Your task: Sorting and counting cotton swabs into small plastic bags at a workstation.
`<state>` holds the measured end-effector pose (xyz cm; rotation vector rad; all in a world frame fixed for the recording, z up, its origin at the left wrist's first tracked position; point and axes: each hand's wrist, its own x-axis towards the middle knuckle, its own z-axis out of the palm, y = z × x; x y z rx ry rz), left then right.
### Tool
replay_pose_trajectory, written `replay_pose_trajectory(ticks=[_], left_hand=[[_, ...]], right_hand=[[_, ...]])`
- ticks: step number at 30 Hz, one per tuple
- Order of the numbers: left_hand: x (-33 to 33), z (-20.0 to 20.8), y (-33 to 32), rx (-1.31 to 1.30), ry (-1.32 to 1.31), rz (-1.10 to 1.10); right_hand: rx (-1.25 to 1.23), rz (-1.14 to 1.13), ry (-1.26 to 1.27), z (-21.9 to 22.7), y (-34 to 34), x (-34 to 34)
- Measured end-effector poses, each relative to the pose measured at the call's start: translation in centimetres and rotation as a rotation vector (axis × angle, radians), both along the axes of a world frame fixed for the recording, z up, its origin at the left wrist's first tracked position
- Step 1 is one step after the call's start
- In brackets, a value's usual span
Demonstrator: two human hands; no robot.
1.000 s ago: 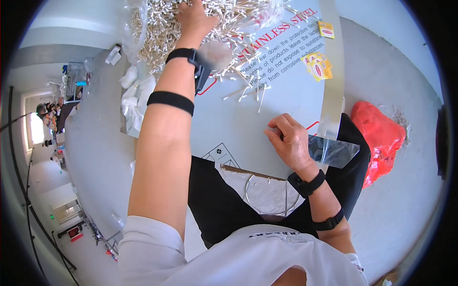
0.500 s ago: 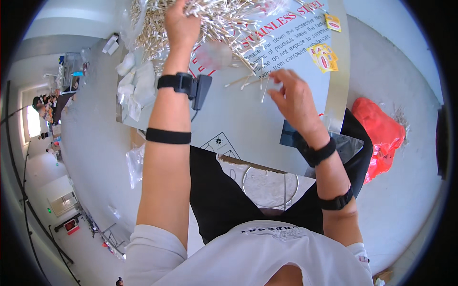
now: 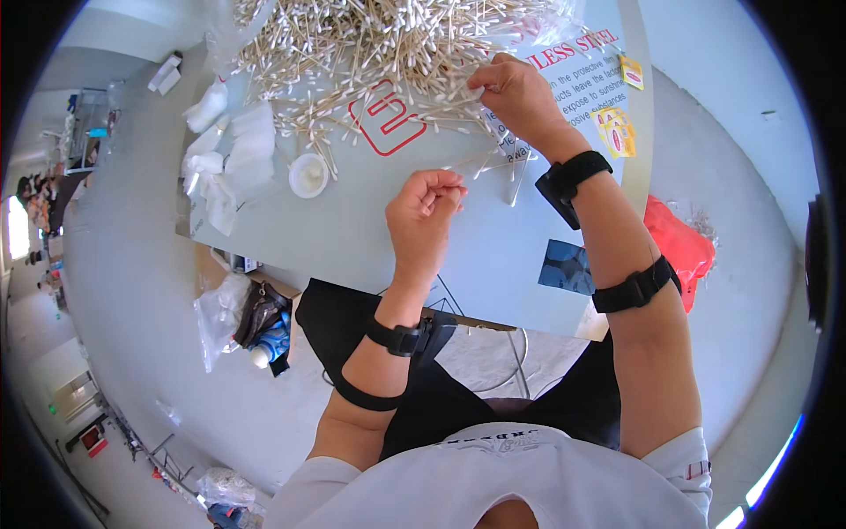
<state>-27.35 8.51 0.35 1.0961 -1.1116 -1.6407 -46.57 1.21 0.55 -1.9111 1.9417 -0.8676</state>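
Note:
A large heap of cotton swabs (image 3: 379, 44) with pale sticks and white tips covers the far part of the table (image 3: 352, 229). At the heap's right edge, my right hand (image 3: 529, 101) pinches a cotton swab; its fingertips partly cover it. My left hand (image 3: 421, 220) is held above the bare sheet nearer to me, fingers curled and closed. What it holds, if anything, is hidden. Between the hands and just right of them lie a few loose swabs (image 3: 514, 185). A small round white tub (image 3: 308, 175) stands left of my left hand.
White cloth-like bundles (image 3: 247, 145) lie on the table's left side. Yellow packets (image 3: 617, 132) are at the right, and a dark blue square (image 3: 567, 266) is near the front edge. Beyond the right edge is a red plastic bag (image 3: 683, 251); an open box (image 3: 256, 309) sits below left.
My left hand has come out of the heap toward me. My right hand has moved up to the heap's edge. The white tub now shows; a blurred round pale thing near the heap is gone.

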Motion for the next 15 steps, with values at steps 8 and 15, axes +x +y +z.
replay_pose_trajectory(ticks=[8, 15], left_hand=[[0.9, 0.6, -2.8, 0.055, 0.053, -0.146], [2.6, 0.2, -5.9, 0.07, 0.137, -0.068]], right_hand=[[0.074, -0.025, -0.028, 0.5, -0.3, 0.5], [0.07, -0.066, -0.016, 0.4, -0.5, 1.8]])
